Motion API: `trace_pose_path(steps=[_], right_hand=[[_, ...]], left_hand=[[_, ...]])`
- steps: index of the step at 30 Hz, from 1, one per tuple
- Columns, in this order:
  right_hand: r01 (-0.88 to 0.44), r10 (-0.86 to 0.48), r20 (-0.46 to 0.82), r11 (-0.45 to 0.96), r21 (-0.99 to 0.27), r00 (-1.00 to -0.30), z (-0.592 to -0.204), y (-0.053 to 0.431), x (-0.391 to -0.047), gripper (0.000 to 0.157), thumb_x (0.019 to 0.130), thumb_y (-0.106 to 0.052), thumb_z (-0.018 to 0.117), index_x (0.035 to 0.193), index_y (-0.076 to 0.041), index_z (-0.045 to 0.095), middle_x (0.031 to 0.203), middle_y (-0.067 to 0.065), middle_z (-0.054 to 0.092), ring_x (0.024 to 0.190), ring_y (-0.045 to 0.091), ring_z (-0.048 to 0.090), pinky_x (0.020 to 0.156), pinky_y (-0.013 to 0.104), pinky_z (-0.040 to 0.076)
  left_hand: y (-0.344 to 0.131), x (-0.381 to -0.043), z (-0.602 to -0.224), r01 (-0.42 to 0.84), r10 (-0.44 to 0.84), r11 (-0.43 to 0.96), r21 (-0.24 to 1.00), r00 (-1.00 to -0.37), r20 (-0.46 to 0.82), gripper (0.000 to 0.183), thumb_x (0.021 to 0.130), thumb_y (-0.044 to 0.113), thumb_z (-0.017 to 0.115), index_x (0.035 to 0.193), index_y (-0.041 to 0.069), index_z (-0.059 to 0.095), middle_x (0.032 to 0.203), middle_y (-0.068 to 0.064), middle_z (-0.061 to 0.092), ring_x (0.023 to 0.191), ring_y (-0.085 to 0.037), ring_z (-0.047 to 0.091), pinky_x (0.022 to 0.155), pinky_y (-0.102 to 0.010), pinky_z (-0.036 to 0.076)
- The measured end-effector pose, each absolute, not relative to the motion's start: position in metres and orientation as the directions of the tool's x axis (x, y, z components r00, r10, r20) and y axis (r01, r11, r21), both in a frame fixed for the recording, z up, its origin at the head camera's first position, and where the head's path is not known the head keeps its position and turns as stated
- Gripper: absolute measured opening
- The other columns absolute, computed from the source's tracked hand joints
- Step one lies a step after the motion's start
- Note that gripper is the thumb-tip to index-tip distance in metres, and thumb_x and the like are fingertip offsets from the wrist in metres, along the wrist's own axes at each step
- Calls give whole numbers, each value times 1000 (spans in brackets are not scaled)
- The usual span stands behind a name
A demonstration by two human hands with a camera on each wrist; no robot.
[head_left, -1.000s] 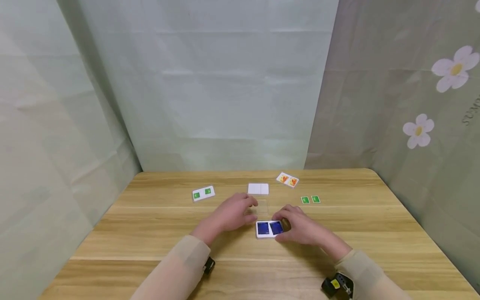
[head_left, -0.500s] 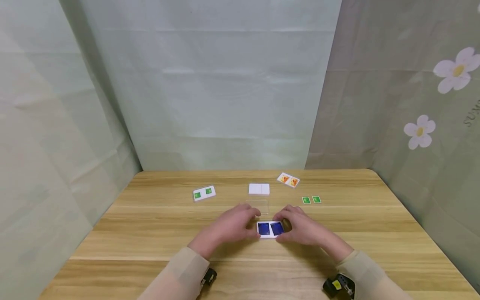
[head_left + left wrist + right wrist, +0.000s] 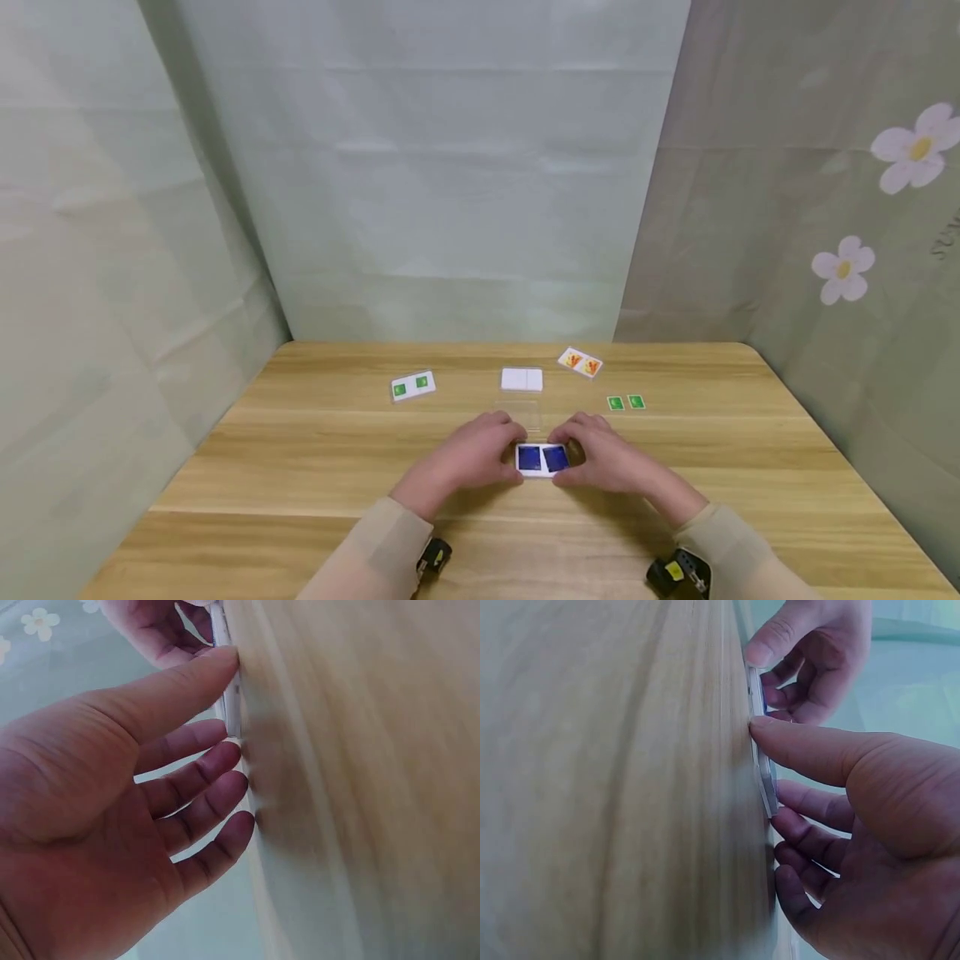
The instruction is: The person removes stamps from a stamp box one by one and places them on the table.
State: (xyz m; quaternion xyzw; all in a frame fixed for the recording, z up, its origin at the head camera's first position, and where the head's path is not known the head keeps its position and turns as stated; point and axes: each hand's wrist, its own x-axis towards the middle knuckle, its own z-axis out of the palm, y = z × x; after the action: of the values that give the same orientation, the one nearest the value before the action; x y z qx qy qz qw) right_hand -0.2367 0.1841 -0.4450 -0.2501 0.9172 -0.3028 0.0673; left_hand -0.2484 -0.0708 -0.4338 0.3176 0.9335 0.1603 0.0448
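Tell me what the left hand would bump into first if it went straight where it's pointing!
The left hand would first meet the flat white rectangle with two dark-blue squares, which it pinches. Past that, probably the right hand, though depth is unclear.

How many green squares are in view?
4: one green square and a second on the leftmost card; a third and a fourth loose at right. Others may be hidden.

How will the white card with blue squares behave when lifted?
The white card is probably stiff, given its straight edge in the left wrist view. Being flat, it likely won't roll. The right blue square sits askew, so it may slide if tilted.
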Motion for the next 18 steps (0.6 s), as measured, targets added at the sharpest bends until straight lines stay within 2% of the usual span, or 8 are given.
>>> trace_pose_path(steps=[6, 11, 18], right_hand=[[-438, -525, 52, 648, -623, -850, -445, 193, -240, 47, 89, -30, 94, 128, -11, 74, 123, 1, 65, 116, 27, 53, 100, 49, 46], [-461, -534, 90, 619, -636, -841, -445, 199, -244, 43, 90, -24, 93, 125, -5, 76, 115, 2, 69, 109, 23, 59, 98, 43, 50], [-344, -500, -2, 599, -723, -866, -440, 200, -247, 39, 96, -21, 88, 127, -4, 74, 115, 4, 68, 105, 22, 61, 94, 42, 53]], left_hand=[[-68, -250, -434, 592, 620, 739, 322, -785, 20, 49, 89, 29, 96, 130, 9, 77, 119, -1, 68, 103, -14, 58, 96, -35, 54], [-68, -250, -435, 589, 619, 736, 334, -785, 19, 50, 89, 30, 96, 130, 9, 77, 121, -1, 68, 104, -15, 58, 97, -36, 54], [-71, -249, -434, 567, 602, 750, 341, -798, 3, 50, 89, 30, 95, 131, 9, 77, 124, -3, 68, 105, -17, 58, 98, -37, 54]])
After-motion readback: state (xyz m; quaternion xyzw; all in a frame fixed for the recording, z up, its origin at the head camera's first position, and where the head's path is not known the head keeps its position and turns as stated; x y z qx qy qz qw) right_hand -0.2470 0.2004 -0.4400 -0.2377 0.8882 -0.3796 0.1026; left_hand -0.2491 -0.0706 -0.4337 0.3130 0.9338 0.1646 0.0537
